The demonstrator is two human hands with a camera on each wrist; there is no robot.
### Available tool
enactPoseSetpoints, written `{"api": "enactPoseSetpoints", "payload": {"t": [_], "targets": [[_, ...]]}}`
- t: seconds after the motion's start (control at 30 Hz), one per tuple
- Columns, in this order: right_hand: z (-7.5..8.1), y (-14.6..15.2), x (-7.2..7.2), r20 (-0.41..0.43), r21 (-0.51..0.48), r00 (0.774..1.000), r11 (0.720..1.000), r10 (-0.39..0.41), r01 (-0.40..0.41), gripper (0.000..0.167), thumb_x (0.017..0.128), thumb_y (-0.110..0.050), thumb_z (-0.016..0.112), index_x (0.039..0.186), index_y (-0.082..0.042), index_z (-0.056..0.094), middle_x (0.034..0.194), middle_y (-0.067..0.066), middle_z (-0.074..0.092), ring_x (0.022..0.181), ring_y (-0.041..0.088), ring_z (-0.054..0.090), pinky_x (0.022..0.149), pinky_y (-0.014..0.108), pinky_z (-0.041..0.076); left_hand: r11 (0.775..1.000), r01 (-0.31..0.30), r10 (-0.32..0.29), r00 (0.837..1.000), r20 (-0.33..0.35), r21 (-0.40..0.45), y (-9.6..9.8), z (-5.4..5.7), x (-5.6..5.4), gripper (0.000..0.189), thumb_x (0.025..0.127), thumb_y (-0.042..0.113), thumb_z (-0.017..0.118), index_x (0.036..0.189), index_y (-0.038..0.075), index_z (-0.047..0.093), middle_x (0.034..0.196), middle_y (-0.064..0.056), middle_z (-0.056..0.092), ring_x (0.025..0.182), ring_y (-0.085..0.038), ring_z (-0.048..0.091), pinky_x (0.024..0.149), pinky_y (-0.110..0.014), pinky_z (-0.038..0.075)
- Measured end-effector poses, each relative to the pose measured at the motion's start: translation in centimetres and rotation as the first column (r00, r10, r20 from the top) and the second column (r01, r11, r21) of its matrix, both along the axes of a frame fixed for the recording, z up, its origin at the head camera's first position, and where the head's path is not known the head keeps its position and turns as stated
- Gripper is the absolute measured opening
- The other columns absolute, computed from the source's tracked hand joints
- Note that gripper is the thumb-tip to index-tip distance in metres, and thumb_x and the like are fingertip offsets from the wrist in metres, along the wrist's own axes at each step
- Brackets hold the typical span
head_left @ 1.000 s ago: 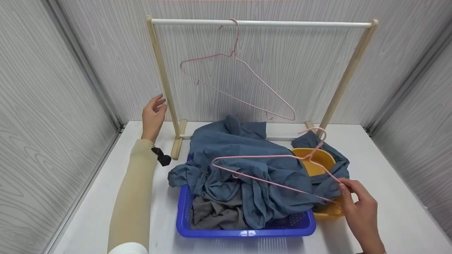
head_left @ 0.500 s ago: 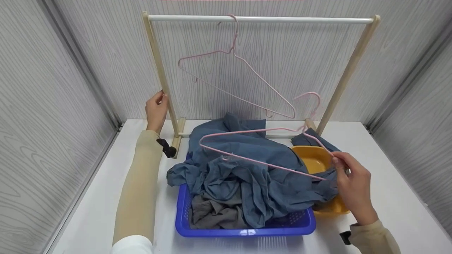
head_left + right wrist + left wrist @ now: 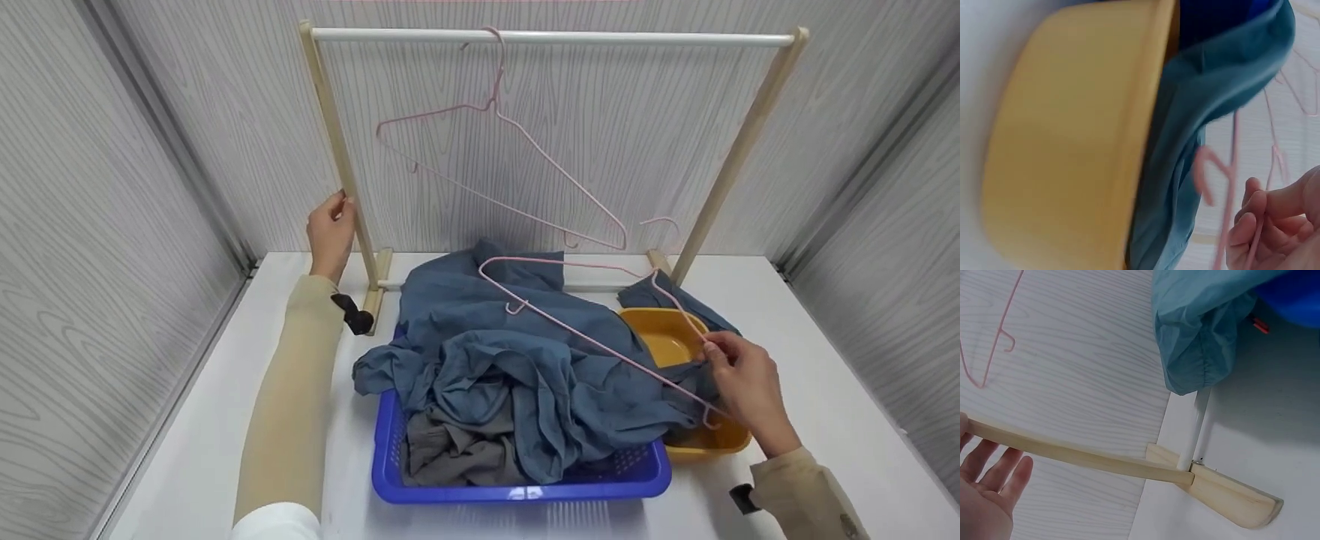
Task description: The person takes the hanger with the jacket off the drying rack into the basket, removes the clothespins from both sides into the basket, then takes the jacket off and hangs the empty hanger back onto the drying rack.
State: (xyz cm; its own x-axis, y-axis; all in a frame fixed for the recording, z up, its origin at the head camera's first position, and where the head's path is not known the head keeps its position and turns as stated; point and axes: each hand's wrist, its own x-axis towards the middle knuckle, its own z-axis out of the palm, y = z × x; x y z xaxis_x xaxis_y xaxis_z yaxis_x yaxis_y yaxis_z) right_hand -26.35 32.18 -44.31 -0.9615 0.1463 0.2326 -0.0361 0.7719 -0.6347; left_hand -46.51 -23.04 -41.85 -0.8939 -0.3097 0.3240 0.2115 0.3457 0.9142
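Note:
At the clothes rack's left wooden post, my left hand pinches the wood. In the left wrist view, that hand's fingers lie under the post while its thumb is mostly cut off. My right hand pinches the sloping shoulder of a pink wire clothes hanger, held tilted above the laundry. The right wrist view shows thumb and fingers around the thin hanger wire. A second pink hanger hangs bare from the rack's white rod.
Blue-grey fabric heaps over a blue basket, with grey cloth at its front. To the basket's right stands a yellow tub with fabric draped over it. Patterned panels enclose the white table.
My left hand has come up against the rack's post. The right hand has lifted the hanger off the fabric, then turned it so its left end swung to the right.

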Motion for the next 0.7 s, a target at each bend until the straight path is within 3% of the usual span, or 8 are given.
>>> {"api": "enactPoseSetpoints", "payload": {"t": [0.17,0.27,0.37,0.53,0.7], "targets": [[2.1,0.0,-2.8,-0.027,0.002,0.993,0.994,0.113,-0.113,0.024,0.104,-0.017,0.051,0.111,0.001,0.066,0.091,0.014,0.067,0.078,0.024,0.056,0.063,0.016,0.045,1.000,-0.013,0.013,1.000,0.007,-0.001,-0.3,0.1,0.0,0.042,0.104,0.026,0.049,0.143,0.009,0.052,0.137,-0.012,0.057,0.124,-0.023,0.054,0.100,-0.036,0.044],[3.6,-0.2,-4.0,-0.071,0.034,0.988,0.990,0.140,-0.137,0.022,0.104,-0.016,0.050,0.108,-0.001,0.066,0.088,0.012,0.066,0.073,0.023,0.055,0.059,0.017,0.045,1.000,-0.023,0.023,1.000,0.015,-0.003,-0.3,0.1,0.1,0.043,0.104,0.027,0.049,0.143,0.009,0.052,0.137,-0.011,0.057,0.124,-0.023,0.054,0.101,-0.036,0.044],[4.9,-0.2,-5.0,-0.098,0.086,0.987,0.989,0.128,-0.120,0.022,0.105,-0.017,0.049,0.109,-0.003,0.066,0.087,0.010,0.065,0.069,0.022,0.052,0.056,0.021,0.043,1.000,-0.018,0.018,1.000,0.025,0.001,-0.3,0.2,0.1,0.043,0.105,0.028,0.048,0.144,0.010,0.051,0.138,-0.011,0.056,0.125,-0.023,0.053,0.101,-0.036,0.044],[7.0,-0.1,-6.7,-0.139,0.141,0.986,0.987,0.091,-0.072,0.026,0.106,-0.019,0.045,0.114,-0.004,0.065,0.092,0.011,0.065,0.073,0.023,0.050,0.063,0.031,0.039,1.000,-0.011,0.011,0.999,0.032,-0.004,-0.1,0.1,0.0,0.044,0.105,0.029,0.048,0.144,0.010,0.051,0.140,-0.011,0.055,0.127,-0.023,0.051,0.102,-0.036,0.042],[10.8,-0.3,-8.7,-0.262,0.188,0.961,0.982,0.086,-0.037,0.027,0.106,-0.018,0.044,0.114,-0.002,0.063,0.095,0.015,0.065,0.074,0.025,0.050,0.064,0.035,0.034,1.000,-0.016,0.016,0.999,0.031,-0.002,0.2,0.2,0.0,0.043,0.105,0.027,0.048,0.144,0.009,0.051,0.141,-0.010,0.054,0.128,-0.023,0.050,0.103,-0.036,0.042]]}}
